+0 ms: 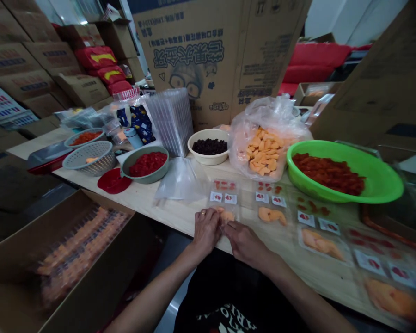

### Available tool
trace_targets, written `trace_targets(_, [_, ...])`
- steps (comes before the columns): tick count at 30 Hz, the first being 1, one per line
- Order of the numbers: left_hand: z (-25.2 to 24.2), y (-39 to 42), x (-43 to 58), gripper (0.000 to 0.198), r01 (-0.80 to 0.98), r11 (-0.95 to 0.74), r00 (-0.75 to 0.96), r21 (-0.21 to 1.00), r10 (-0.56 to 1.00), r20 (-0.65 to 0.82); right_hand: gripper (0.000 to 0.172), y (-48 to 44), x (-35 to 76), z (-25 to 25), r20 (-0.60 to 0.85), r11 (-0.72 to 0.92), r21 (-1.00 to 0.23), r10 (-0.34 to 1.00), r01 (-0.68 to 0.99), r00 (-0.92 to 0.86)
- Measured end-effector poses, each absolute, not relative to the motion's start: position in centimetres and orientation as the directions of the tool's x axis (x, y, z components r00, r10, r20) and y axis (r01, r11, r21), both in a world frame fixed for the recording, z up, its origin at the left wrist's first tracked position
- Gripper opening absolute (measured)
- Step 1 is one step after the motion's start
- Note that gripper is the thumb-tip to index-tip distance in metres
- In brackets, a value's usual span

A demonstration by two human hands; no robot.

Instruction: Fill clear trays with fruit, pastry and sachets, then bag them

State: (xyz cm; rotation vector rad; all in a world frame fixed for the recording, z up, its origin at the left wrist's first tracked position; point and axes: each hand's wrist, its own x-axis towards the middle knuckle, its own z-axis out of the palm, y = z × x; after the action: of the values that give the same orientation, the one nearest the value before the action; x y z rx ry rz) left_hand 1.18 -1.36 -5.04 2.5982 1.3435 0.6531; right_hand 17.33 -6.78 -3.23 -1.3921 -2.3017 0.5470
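My left hand (206, 227), with a ring on one finger, and my right hand (245, 243) meet at the table's front edge. Both have their fingers closed at the near end of a clear plastic pack (225, 213). Orange pieces, two small white sachets (223, 198) and red bits (224, 185) show in that pack. What the fingertips pinch is partly hidden, but it appears to be the pack's near edge. To the right lie similar packs, the nearest holding curved orange pieces (272, 215).
Behind stand a clear bag of orange pieces (263, 150), a green basin (384, 182), a cream bowl (208, 159) and a grey bowl (159, 175). Clear sleeves (180, 180) lie left of my hands. An open carton (125, 231) with packed rows sits lower left.
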Motion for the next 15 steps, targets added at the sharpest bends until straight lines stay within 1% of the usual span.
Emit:
trace_targets(4, [-5.7, -0.7, 3.3, 0.011, 0.704, -0.654, 0.587, 0.275, 0.755, 0.292, 0.035, -7.0, 18.9, -3.1, 0.126, 0.347, -0.542, 0.934, 0.766, -0.334])
trace_targets(6, [-6.2, -0.2, 4.5, 0.012, 0.679, -0.690, 0.635, 0.250, 0.723, 0.272, 0.033, -6.5, 20.9, -2.3, 0.099, 0.263, -0.541, 0.963, 0.799, -0.250])
trace_targets(7, [-6.4, 0.0, 5.0, 0.014, 0.674, -0.698, 0.648, 0.242, 0.716, 0.258, 0.032, -6.1, 22.2, -1.9, 0.084, 0.177, -0.516, 0.984, 0.838, -0.156])
trace_targets(9, [-6.4, 0.3, 5.5, 0.018, 0.674, -0.700, 0.661, 0.236, 0.714, 0.231, 0.029, -5.1, 25.2, -0.8, 0.066, -0.088, -0.398, 0.990, 0.913, 0.125])
trace_targets(10, [-6.1, 0.3, 5.6, 0.020, 0.670, -0.704, 0.672, 0.234, 0.710, 0.212, 0.029, -4.5, 26.8, -0.3, 0.050, -0.246, -0.317, 0.960, 0.916, 0.275])
trace_targets(11, [-5.6, 0.2, 5.5, 0.021, 0.661, -0.713, 0.689, 0.234, 0.700, 0.190, 0.030, -3.8, 28.1, 0.0, 0.010, -0.373, -0.249, 0.922, 0.894, 0.388])
trace_targets(12, [-5.0, 0.0, 5.3, 0.023, 0.643, -0.727, 0.711, 0.241, 0.684, 0.165, 0.031, -3.2, 29.3, 0.2, -0.050, -0.463, -0.201, 0.885, 0.863, 0.463])
trace_targets(13, [-4.2, -0.3, 5.0, 0.026, 0.621, -0.740, 0.733, 0.258, 0.665, 0.144, 0.032, -2.6, 30.2, 0.3, -0.108, -0.511, -0.170, 0.860, 0.843, 0.500])
trace_targets(14, [-3.5, -0.5, 4.8, 0.032, 0.599, -0.750, 0.749, 0.281, 0.649, 0.135, 0.032, -2.0, 30.8, 0.2, -0.155, -0.526, -0.161, 0.849, 0.835, 0.505])
trace_targets(15, [-2.8, -0.8, 4.7, 0.040, 0.578, -0.758, 0.759, 0.302, 0.635, 0.141, 0.030, -1.4, 31.2, -0.1, -0.182, -0.525, -0.181, 0.849, 0.831, 0.497])
